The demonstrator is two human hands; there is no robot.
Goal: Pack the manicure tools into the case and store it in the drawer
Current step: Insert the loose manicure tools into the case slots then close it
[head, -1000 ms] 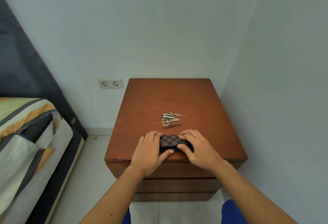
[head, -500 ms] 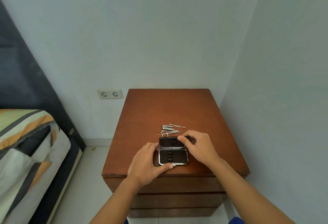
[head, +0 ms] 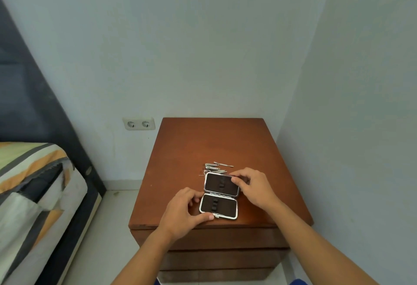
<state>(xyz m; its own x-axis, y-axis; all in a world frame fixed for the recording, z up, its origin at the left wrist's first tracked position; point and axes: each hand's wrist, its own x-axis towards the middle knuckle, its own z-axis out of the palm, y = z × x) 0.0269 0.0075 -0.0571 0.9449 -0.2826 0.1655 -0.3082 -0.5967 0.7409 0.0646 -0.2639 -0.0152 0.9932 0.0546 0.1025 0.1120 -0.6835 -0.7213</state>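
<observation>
Lying open near the front edge of the nightstand (head: 180,149), the case (head: 220,196) shows both dark halves. The left hand (head: 180,211) pinches its near-left corner; the right hand (head: 252,185) grips the far half's right edge. Manicure tools (head: 216,167) sit just behind the case; bare wood spreads beyond them to the nightstand's back edge

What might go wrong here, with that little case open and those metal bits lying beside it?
The open case lies close to the front edge of the nightstand, so a nudge from the left hand might tip it off. Its far half lies right against the manicure tools, so the right hand holding that half could scatter them. The tools are small and bunched together, so one might slip when picked up.
</observation>
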